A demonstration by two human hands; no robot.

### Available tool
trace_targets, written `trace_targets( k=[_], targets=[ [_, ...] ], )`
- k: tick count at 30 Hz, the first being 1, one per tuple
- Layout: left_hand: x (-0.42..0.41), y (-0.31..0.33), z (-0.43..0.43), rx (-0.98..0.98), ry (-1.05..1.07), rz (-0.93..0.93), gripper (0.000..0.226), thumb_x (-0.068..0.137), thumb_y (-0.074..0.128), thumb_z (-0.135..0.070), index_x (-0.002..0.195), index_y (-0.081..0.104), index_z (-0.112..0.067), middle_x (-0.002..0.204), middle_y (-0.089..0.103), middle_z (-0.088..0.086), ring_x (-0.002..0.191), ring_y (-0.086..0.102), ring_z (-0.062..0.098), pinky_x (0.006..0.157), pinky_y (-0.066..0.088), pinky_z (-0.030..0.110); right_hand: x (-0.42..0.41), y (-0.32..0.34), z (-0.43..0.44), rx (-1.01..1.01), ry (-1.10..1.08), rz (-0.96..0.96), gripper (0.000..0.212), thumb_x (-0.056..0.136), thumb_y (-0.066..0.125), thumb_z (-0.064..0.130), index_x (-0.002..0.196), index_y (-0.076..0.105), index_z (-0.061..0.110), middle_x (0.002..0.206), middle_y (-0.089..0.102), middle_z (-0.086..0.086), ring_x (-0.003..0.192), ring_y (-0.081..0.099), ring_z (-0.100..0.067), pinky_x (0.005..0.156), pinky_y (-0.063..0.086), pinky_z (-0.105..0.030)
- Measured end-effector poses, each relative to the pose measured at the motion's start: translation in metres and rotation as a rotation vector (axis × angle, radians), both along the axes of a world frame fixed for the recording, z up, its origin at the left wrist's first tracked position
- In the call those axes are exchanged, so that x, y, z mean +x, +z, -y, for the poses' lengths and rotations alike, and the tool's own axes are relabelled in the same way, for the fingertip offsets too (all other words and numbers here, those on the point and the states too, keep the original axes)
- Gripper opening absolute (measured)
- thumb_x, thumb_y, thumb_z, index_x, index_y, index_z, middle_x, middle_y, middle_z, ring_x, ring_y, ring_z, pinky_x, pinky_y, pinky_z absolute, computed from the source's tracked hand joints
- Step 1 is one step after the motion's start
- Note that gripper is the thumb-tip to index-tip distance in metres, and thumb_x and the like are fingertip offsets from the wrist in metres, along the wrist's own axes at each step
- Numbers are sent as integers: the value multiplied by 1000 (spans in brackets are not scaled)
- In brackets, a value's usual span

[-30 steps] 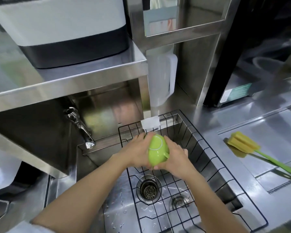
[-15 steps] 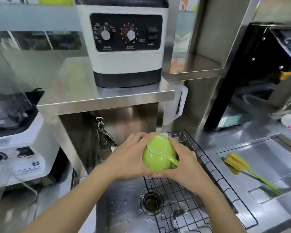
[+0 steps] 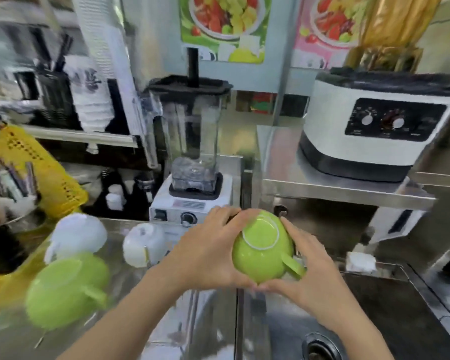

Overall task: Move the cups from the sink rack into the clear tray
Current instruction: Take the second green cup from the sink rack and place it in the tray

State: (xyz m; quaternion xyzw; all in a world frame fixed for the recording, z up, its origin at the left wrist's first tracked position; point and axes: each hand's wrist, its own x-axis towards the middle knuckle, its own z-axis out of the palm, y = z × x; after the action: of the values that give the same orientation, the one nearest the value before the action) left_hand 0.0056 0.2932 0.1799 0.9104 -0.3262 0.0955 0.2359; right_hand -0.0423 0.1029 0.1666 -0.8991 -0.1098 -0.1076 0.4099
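Note:
A green cup (image 3: 264, 246) is held upside down in both hands, its base ring facing me and its handle pointing right. My left hand (image 3: 205, 253) cups its left side and my right hand (image 3: 315, 276) its right and underside. It hovers above the left edge of the sink (image 3: 374, 315). To the left, another green cup (image 3: 65, 289) and two white cups (image 3: 78, 236) (image 3: 143, 244) lie upside down; the view is blurred and the clear tray's edges cannot be made out. The sink rack is out of view.
A blender (image 3: 190, 152) stands on the counter behind the cups. A white appliance with dials (image 3: 374, 126) sits on a steel shelf (image 3: 343, 188) above the sink. A yellow basket (image 3: 37, 172) is at the far left. The sink drain (image 3: 320, 346) shows at the bottom.
Both hands have lifted the green cup out of the rack and carried it left. My view has swung left and up, so the other cups and the blender now show.

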Motion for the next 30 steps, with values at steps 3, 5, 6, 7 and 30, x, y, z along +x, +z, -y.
trace_targets(
  k=[3,5,6,7,30],
  targets=[
    [-6,3,-44,5,76,-15,105,49,80,-58,135,22,-41,125,42,-6,118,37,11,96,43,37,9,6,-43,-28,69,15,96,33,70,61,116,21,62,114,32,41,108,33,15,99,28,-22],
    [-10,2,-71,-2,121,-18,106,48,78,-60,136,25,-37,128,43,-5,120,38,13,97,43,38,14,6,-67,-45,114,17,102,36,80,54,119,22,58,115,32,41,108,32,16,100,28,-23],
    [-14,1,-84,-10,145,-20,106,48,77,-61,137,24,-37,129,43,-5,122,38,13,97,43,40,16,4,-77,-48,137,1,105,39,86,47,122,22,54,116,31,40,112,33,10,103,27,-24],
    [-18,-2,-95,-12,171,-31,107,48,75,-63,137,22,-38,130,42,-5,122,37,13,97,43,40,17,2,-87,-54,159,-19,106,43,88,41,125,22,52,118,31,39,118,33,3,106,27,-24],
    [-61,-56,-137,92,293,-160,109,54,70,-67,140,10,-36,133,35,-6,120,34,16,93,38,32,-4,-35,-136,-176,169,-297,101,34,81,46,116,25,66,125,45,18,123,33,-12,106,31,-29]
  ],
)
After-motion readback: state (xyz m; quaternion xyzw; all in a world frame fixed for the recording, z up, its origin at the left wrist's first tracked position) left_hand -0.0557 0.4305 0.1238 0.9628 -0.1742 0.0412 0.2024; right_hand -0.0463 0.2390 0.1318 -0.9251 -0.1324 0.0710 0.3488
